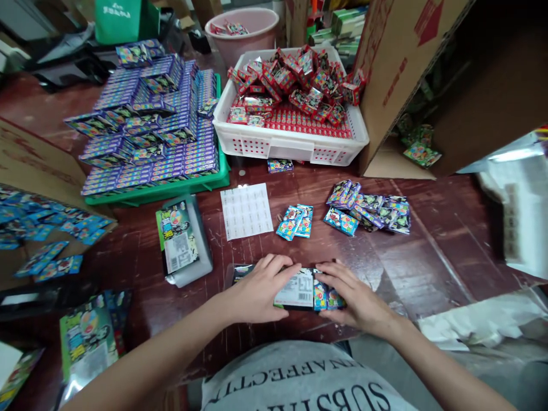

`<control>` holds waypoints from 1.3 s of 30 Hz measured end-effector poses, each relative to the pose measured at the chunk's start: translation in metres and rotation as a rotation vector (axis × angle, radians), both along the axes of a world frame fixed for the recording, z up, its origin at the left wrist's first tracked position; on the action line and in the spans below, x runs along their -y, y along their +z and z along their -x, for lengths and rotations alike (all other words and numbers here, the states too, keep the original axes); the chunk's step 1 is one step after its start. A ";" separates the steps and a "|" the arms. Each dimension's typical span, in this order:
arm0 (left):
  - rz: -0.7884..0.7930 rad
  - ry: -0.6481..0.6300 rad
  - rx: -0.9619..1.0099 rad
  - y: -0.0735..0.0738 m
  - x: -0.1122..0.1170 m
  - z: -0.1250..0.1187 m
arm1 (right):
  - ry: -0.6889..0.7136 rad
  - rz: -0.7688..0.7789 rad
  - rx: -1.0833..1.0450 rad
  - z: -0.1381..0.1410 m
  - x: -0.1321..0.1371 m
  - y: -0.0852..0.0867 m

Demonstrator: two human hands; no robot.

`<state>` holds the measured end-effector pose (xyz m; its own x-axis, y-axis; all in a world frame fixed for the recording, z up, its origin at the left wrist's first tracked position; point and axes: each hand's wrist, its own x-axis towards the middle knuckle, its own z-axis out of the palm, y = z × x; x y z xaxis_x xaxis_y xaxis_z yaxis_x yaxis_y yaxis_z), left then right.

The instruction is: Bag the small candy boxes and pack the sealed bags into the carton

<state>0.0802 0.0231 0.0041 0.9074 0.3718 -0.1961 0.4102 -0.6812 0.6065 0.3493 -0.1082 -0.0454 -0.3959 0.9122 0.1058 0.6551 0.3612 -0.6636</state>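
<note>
In front of me lies a flat, clear-topped package with a black and green print and a barcode label. My left hand is wrapped over its left half, thumb at the near edge, fingers at the far edge. My right hand grips small blue candy packets at the package's right end, partly hidden under the fingers. Just beyond, two blue packets overlap on the table. A pile of purple packets with a blue one lies farther right. A similar filled package rests to the left.
A label sheet lies mid-table. Behind stand a green tray stacked with purple packs and a white basket of red packs. Cardboard boxes flank the work area. A pink bucket is at the back.
</note>
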 end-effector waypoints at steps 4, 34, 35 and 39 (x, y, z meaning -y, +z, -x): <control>-0.020 0.055 -0.040 -0.004 -0.002 -0.001 | -0.090 0.055 0.058 -0.022 0.001 0.011; 0.064 0.165 -0.079 -0.008 -0.001 -0.019 | -0.118 0.054 0.064 -0.022 -0.010 0.006; 0.062 0.143 -0.076 -0.006 -0.002 -0.021 | -0.087 0.063 0.059 -0.021 -0.010 0.008; 0.012 0.131 -0.082 -0.008 -0.003 -0.022 | -0.060 0.020 0.091 -0.024 -0.014 0.010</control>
